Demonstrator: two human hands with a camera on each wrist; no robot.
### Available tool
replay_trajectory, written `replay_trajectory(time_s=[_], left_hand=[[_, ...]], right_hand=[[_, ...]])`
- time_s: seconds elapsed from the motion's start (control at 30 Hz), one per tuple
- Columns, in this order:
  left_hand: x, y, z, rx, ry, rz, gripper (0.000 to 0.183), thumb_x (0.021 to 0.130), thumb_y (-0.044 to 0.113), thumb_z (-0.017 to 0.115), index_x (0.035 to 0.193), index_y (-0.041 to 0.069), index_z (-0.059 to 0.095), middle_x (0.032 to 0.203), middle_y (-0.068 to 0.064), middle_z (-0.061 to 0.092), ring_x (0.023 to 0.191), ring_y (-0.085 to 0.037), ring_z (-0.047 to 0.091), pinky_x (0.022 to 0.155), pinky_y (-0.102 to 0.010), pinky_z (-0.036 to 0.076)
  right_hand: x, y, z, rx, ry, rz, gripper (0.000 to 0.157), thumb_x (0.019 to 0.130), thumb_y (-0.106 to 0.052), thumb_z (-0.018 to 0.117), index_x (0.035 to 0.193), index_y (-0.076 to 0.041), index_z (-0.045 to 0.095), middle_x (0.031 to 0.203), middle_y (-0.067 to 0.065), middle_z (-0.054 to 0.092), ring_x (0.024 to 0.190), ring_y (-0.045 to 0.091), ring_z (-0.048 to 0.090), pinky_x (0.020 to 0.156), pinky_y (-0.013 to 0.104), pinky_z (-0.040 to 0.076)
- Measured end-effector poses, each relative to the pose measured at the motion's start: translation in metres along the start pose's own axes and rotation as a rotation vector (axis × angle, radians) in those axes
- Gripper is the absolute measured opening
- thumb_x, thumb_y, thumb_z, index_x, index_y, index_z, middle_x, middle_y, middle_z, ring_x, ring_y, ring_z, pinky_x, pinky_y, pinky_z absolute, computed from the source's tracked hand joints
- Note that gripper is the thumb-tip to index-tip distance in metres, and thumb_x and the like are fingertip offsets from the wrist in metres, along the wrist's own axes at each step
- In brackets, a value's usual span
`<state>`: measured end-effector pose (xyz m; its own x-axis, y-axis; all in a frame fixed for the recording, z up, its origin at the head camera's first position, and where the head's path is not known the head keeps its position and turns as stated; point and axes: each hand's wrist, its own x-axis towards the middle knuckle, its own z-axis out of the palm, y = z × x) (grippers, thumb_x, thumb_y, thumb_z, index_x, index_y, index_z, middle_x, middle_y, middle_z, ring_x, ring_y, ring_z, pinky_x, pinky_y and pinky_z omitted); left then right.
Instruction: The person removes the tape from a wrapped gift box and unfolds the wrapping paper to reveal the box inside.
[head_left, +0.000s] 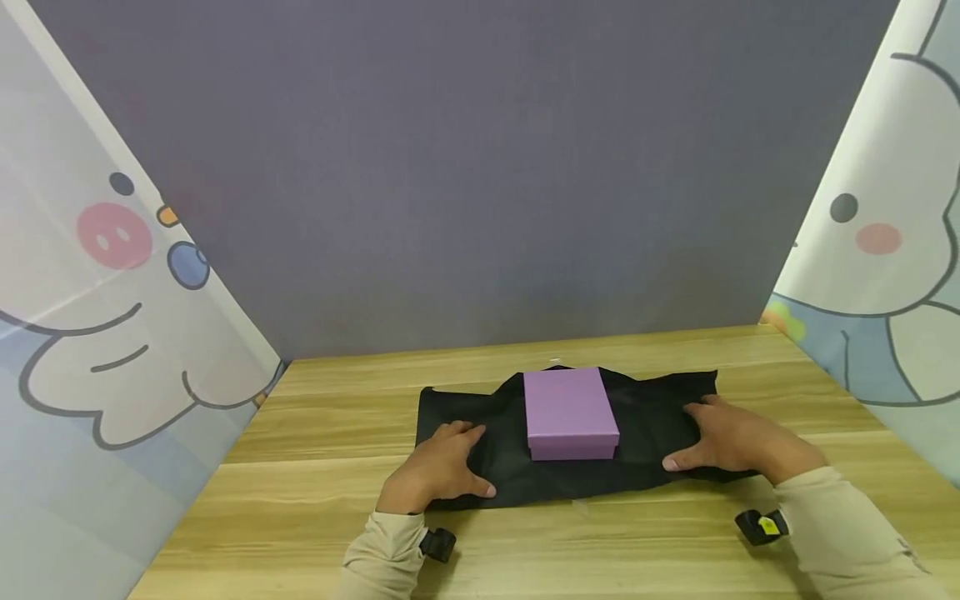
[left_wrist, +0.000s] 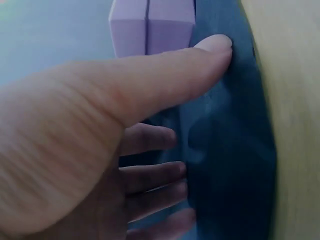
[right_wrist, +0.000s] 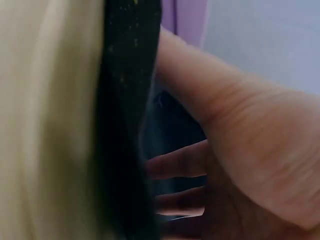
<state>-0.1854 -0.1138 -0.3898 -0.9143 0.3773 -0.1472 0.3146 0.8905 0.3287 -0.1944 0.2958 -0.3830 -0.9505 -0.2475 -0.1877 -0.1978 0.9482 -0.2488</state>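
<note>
A closed purple box with a lid (head_left: 570, 408) sits in the middle of a creased black sheet (head_left: 651, 417); whether it is cloth or paper I cannot tell. At the sheet's left end lies my left hand (head_left: 438, 467), thumb spread from its extended fingers. The left wrist view shows that thumb (left_wrist: 170, 80) over the sheet, with the box (left_wrist: 170, 30) beyond it. My right hand (head_left: 742, 437) is over the right end, thumb and fingers apart. In the right wrist view, the sheet's edge (right_wrist: 130, 100) rises beside the right hand (right_wrist: 250, 140), partly hiding its fingertips. Neither hand touches the box.
The sheet lies on a wood-grain table (head_left: 337, 425). A plain grey panel (head_left: 480, 183) stands along the back edge, with cartoon-printed panels on the left (head_left: 112, 333) and right (head_left: 885, 275). A dark strap device (head_left: 437, 544) is on the left wrist, another (head_left: 761, 527) on the right.
</note>
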Motion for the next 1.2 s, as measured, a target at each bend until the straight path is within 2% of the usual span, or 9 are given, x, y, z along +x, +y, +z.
replay_trajectory(time_s=[0.13,0.33,0.6,0.73,0.8,0.87,1.0,1.07,1.2], left_hand=[[0.001,-0.006,0.002,0.020,0.010,-0.019,0.093,0.074,0.050,0.087,0.148,0.007,0.051,0.154,-0.017,0.038,0.142,-0.039,0.032,0.110,-0.064,0.029],[0.001,-0.022,0.003,-0.046,-0.013,-0.025,0.089,0.074,0.058,0.084,0.146,0.016,0.053,0.162,-0.016,0.025,0.148,-0.042,0.019,0.109,-0.072,0.020],[0.002,-0.035,-0.003,-0.131,-0.017,0.012,0.069,0.076,0.054,0.084,0.134,0.024,0.061,0.164,-0.020,0.017,0.150,-0.045,0.006,0.110,-0.074,0.013],[0.006,-0.041,-0.002,-0.155,0.012,0.032,0.054,0.075,0.052,0.085,0.118,0.026,0.065,0.165,-0.017,0.014,0.150,-0.044,0.004,0.110,-0.075,0.007],[0.008,-0.045,-0.001,-0.155,0.025,0.031,0.052,0.074,0.052,0.086,0.114,0.027,0.063,0.165,-0.017,0.016,0.150,-0.043,0.007,0.109,-0.076,0.005],[0.009,-0.048,0.001,-0.148,0.026,0.018,0.059,0.073,0.053,0.087,0.118,0.025,0.059,0.165,-0.016,0.018,0.150,-0.042,0.010,0.109,-0.076,0.004],[0.009,-0.052,0.005,-0.091,0.041,0.006,0.098,0.070,0.059,0.086,0.147,0.012,0.047,0.163,-0.015,0.023,0.150,-0.040,0.016,0.110,-0.076,0.005],[0.009,-0.054,0.006,-0.066,0.054,0.010,0.112,0.069,0.061,0.086,0.154,0.006,0.038,0.162,-0.015,0.025,0.149,-0.039,0.019,0.111,-0.074,0.007],[0.010,-0.056,0.004,-0.049,0.037,0.014,0.113,0.070,0.062,0.084,0.154,0.003,0.038,0.163,-0.018,0.023,0.149,-0.042,0.016,0.112,-0.072,0.007]], right_hand=[[0.000,-0.004,0.007,0.009,-0.010,-0.006,0.119,0.068,-0.067,0.081,0.139,0.020,0.041,0.143,0.053,0.016,0.124,0.069,0.033,0.094,0.071,0.039],[-0.002,-0.005,0.011,-0.059,-0.011,0.014,0.125,0.064,-0.075,0.078,0.145,0.013,0.041,0.150,0.047,0.010,0.128,0.069,0.027,0.089,0.073,0.040],[-0.001,-0.004,0.016,-0.053,0.037,-0.053,0.127,0.062,-0.074,0.079,0.138,0.020,0.041,0.150,0.046,0.016,0.136,0.065,0.016,0.103,0.072,0.029],[-0.001,0.000,0.018,-0.027,0.050,-0.067,0.128,0.064,-0.072,0.081,0.140,0.020,0.036,0.149,0.046,0.021,0.134,0.065,0.022,0.102,0.071,0.032],[-0.001,0.002,0.019,-0.024,0.056,-0.069,0.127,0.064,-0.072,0.081,0.142,0.017,0.036,0.148,0.044,0.025,0.132,0.065,0.027,0.099,0.072,0.034],[-0.001,0.004,0.019,-0.025,0.066,-0.065,0.125,0.064,-0.072,0.080,0.144,0.014,0.038,0.147,0.042,0.028,0.130,0.064,0.030,0.096,0.073,0.036],[0.000,0.005,0.020,-0.038,0.107,-0.082,0.120,0.062,-0.075,0.080,0.143,0.008,0.046,0.149,0.040,0.025,0.128,0.067,0.030,0.091,0.076,0.036],[0.001,0.005,0.021,-0.038,0.127,-0.106,0.117,0.062,-0.075,0.080,0.139,0.009,0.050,0.150,0.041,0.023,0.129,0.068,0.028,0.093,0.076,0.035],[0.004,0.012,0.022,0.013,0.141,-0.145,0.110,0.063,-0.070,0.082,0.135,0.007,0.050,0.149,0.045,0.023,0.131,0.067,0.026,0.096,0.075,0.034]])
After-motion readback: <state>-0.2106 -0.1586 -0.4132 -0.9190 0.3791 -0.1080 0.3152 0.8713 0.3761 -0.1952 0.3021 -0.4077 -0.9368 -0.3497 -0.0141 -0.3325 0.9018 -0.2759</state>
